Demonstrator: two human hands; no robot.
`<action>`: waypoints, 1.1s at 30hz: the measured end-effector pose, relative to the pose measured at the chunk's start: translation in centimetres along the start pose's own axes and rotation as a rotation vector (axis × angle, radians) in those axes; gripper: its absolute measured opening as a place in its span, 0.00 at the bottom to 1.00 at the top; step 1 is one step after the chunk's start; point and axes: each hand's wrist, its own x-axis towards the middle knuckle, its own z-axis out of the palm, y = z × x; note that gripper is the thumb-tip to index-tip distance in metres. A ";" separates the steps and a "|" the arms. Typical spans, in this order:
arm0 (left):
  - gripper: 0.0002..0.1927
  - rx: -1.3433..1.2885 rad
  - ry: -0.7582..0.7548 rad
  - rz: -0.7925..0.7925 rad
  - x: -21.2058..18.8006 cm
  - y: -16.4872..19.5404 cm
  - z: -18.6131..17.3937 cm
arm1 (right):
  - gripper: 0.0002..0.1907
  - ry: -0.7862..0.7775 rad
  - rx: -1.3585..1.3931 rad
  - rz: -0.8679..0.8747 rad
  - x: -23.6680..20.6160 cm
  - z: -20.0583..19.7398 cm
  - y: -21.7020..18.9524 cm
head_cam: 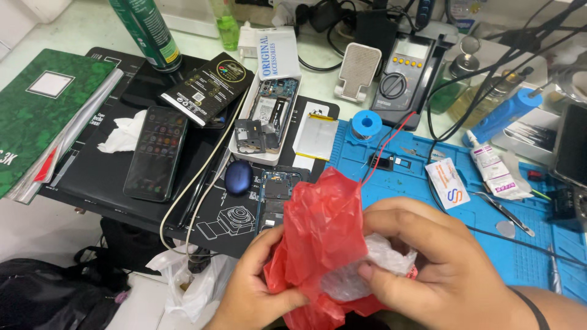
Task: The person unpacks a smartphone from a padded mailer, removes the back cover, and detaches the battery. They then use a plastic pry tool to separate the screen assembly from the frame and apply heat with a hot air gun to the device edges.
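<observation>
Both of my hands hold a crumpled red plastic bag [318,226] at the bottom centre of the head view. My left hand [254,287] grips its lower left edge between thumb and fingers. My right hand [428,263] presses a clear, whitish plastic wrap [373,263] against the red bag, fingers curled over it. What the wrap contains is hidden. An opened phone with bare circuit boards [278,192] lies just behind the bag.
A blue work mat [532,238] with tweezers [504,211] and a card [447,183] lies right. A white tray [244,119] of phone parts, a dark phone [156,153], a multimeter [403,76], a green notebook [43,110] and a spray can [147,33] stand behind.
</observation>
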 end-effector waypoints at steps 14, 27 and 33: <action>0.22 -0.049 0.365 -0.192 5.5 6.3 -0.9 | 0.23 0.335 0.463 0.389 -8.5 -5.5 8.6; 0.13 0.196 0.476 0.004 31.2 9.6 -4.5 | 0.26 0.453 0.038 0.586 -23.8 -8.1 16.3; 0.35 0.801 0.592 0.035 32.4 8.5 -3.6 | 0.46 0.020 -0.411 0.582 -17.0 -4.0 13.0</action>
